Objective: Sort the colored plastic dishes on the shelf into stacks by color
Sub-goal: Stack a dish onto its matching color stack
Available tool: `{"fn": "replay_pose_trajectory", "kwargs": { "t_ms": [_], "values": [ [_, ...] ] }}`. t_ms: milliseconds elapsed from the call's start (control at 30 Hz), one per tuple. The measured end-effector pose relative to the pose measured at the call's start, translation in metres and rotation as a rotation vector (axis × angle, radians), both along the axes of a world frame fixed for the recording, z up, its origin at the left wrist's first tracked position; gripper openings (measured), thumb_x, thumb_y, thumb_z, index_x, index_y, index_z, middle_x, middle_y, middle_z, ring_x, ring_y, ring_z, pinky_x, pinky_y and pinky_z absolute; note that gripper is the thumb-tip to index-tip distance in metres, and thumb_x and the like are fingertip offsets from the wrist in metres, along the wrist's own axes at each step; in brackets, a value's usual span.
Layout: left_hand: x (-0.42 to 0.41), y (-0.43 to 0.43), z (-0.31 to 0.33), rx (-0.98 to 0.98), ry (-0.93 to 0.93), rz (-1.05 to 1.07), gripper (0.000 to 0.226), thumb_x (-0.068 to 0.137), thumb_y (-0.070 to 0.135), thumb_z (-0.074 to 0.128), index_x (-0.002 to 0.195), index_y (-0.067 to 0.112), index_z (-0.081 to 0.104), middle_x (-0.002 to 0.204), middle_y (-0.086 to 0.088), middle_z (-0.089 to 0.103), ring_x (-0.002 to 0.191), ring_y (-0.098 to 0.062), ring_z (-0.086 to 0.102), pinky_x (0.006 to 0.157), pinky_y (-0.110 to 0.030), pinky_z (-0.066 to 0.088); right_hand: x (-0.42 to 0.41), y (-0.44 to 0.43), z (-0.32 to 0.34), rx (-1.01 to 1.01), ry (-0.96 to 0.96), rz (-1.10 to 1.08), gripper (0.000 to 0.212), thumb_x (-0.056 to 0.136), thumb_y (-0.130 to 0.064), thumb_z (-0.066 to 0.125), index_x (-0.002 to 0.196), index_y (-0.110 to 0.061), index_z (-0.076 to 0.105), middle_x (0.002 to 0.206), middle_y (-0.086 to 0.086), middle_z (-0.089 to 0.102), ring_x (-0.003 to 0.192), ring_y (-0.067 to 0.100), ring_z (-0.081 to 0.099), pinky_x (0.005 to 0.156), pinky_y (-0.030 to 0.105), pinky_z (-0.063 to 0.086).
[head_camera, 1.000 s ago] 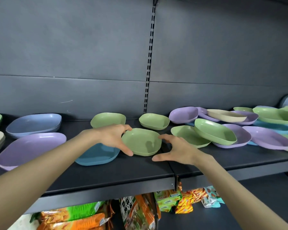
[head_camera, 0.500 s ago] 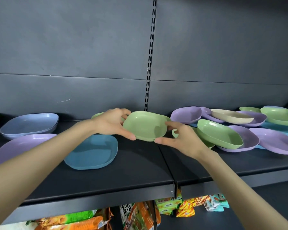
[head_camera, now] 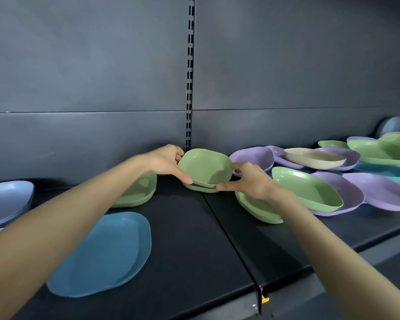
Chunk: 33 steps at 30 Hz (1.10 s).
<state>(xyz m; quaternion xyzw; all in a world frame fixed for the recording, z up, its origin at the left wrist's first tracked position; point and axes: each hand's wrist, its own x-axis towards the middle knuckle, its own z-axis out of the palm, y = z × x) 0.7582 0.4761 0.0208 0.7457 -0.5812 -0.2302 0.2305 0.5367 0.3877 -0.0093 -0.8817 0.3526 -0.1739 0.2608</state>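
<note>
Head view, and both hands are on the small green dish point(head_camera: 204, 166) at the back of the shelf point(head_camera: 194, 239), dead centre. The left hand point(head_camera: 166, 161) pinches its nine o'clock edge, thumb along the front rim and fingers curled behind. The right hand point(head_camera: 249, 181) pinches the three o'clock edge the same way. The dish tips toward us, right over a second green dish point(head_camera: 200, 187) at its six o'clock. Whether the two touch is hard to say from this angle; they look about nested.

Handling call: thin moulded plastic, so probably light, stiff, smooth and a bit slippery, not fragile. The rim is the place to hold, on opposite edges as now. One hand would likely do.

Around it there's a larger green dish point(head_camera: 139, 192) at eight o'clock, behind the left forearm. A teal plate point(head_camera: 106, 252) lies at seven near the shelf front, and a grey-blue dish point(head_camera: 7, 199) far out at nine. A green bowl point(head_camera: 256, 209) sits under the right wrist at four. Beyond, at three, purple dishes point(head_camera: 254, 158), more green ones and a beige dish point(head_camera: 314, 158) overlap in a jumble.

The shelf is flat and dark, with a seam point(head_camera: 229, 239) running to the front. A dark back panel point(head_camera: 102, 77) stands behind, with a slotted upright point(head_camera: 189, 65) at twelve.
</note>
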Motion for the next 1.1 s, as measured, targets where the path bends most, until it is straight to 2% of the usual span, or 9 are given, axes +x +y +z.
{"fn": "replay_pose_trajectory", "kwargs": {
  "t_ms": [167, 367, 467, 533, 633, 767, 900, 967, 1100],
  "values": [
    [0.010, -0.014, -0.007, 0.050, -0.001, -0.048, 0.086, 0.026, 0.049, 0.084, 0.104, 0.023, 0.058, 0.102, 0.009, 0.067, 0.100, -0.012, 0.064, 0.099, -0.037, 0.047, 0.009, -0.010, -0.004, -0.039, 0.093, -0.025, 0.064, 0.064, -0.062, 0.071, 0.115, -0.024, 0.065, 0.112, -0.004, 0.068, 0.115, 0.023, 0.056, 0.103, 0.043, 0.041],
    [0.016, -0.025, -0.016, 0.065, -0.001, -0.069, 0.052, 0.060, 0.026, 0.090, 0.101, 0.021, 0.059, 0.100, 0.008, 0.066, 0.102, -0.014, 0.063, 0.100, -0.035, 0.046, 0.016, -0.020, -0.006, -0.047, 0.156, -0.057, 0.061, 0.060, -0.066, 0.069, 0.098, -0.019, 0.067, 0.094, 0.001, 0.070, 0.097, 0.025, 0.060, 0.094, 0.047, 0.046],
    [0.017, -0.028, -0.019, 0.074, 0.005, -0.076, 0.055, 0.059, 0.028, 0.090, 0.105, 0.018, 0.060, 0.104, 0.006, 0.066, 0.105, -0.015, 0.062, 0.100, -0.034, 0.046, 0.018, -0.019, -0.005, -0.047, 0.186, -0.074, 0.049, 0.068, -0.056, 0.074, 0.088, -0.012, 0.066, 0.083, 0.005, 0.067, 0.084, 0.025, 0.060, 0.081, 0.041, 0.050],
    [0.018, -0.029, -0.019, 0.081, 0.002, -0.070, 0.067, 0.052, 0.035, 0.090, 0.109, 0.017, 0.060, 0.110, 0.003, 0.065, 0.105, -0.015, 0.062, 0.101, -0.035, 0.045, 0.018, -0.017, -0.004, -0.052, 0.208, -0.098, 0.047, 0.070, -0.052, 0.076, 0.078, -0.009, 0.060, 0.069, 0.004, 0.054, 0.071, 0.023, 0.050, 0.065, 0.034, 0.040],
    [0.017, -0.029, -0.023, 0.099, 0.014, -0.074, 0.065, 0.054, 0.032, 0.091, 0.109, 0.014, 0.062, 0.111, -0.003, 0.067, 0.104, -0.019, 0.063, 0.101, -0.038, 0.045, 0.020, -0.016, -0.004, -0.055, 0.239, -0.115, 0.048, 0.071, -0.049, 0.077, 0.076, -0.006, 0.056, 0.065, 0.001, 0.043, 0.066, 0.020, 0.041, 0.057, 0.030, 0.031],
    [0.016, -0.027, -0.027, 0.097, 0.068, -0.076, 0.057, 0.060, 0.020, 0.089, 0.109, 0.008, 0.061, 0.101, -0.003, 0.072, 0.100, -0.020, 0.066, 0.101, -0.040, 0.046, 0.021, -0.017, -0.004, -0.064, 0.226, -0.097, 0.051, 0.069, -0.047, 0.079, 0.080, -0.001, 0.060, 0.066, 0.002, 0.045, 0.066, 0.020, 0.041, 0.059, 0.031, 0.032],
    [0.021, -0.013, -0.017, -0.008, 0.075, -0.043, 0.061, 0.059, 0.020, 0.089, 0.111, 0.010, 0.060, 0.100, 0.001, 0.071, 0.100, -0.018, 0.066, 0.100, -0.040, 0.047, 0.020, -0.011, 0.001, -0.056, 0.116, -0.049, 0.036, 0.070, -0.038, 0.082, 0.066, -0.012, 0.057, 0.062, 0.000, 0.053, 0.063, 0.019, 0.047, 0.058, 0.026, 0.037],
    [0.027, 0.001, -0.008, -0.055, 0.081, -0.017, 0.061, 0.059, 0.020, 0.089, 0.112, 0.011, 0.060, 0.101, 0.002, 0.071, 0.100, -0.018, 0.066, 0.099, -0.040, 0.048, 0.024, -0.008, 0.006, -0.049, 0.043, -0.009, 0.032, 0.069, -0.038, 0.082, 0.079, -0.012, 0.065, 0.076, 0.005, 0.067, 0.079, 0.025, 0.061, 0.074, 0.032, 0.051],
    [0.042, 0.041, 0.004, -0.122, 0.095, 0.064, 0.056, 0.061, 0.018, 0.089, 0.109, 0.016, 0.060, 0.103, 0.003, 0.070, 0.098, -0.015, 0.066, 0.097, -0.037, 0.049, 0.047, 0.010, 0.015, -0.056, -0.101, 0.064, 0.047, 0.068, -0.035, 0.083, 0.105, -0.012, 0.067, 0.100, 0.004, 0.072, 0.099, 0.022, 0.064, 0.092, 0.038, 0.050]
  ]
}}
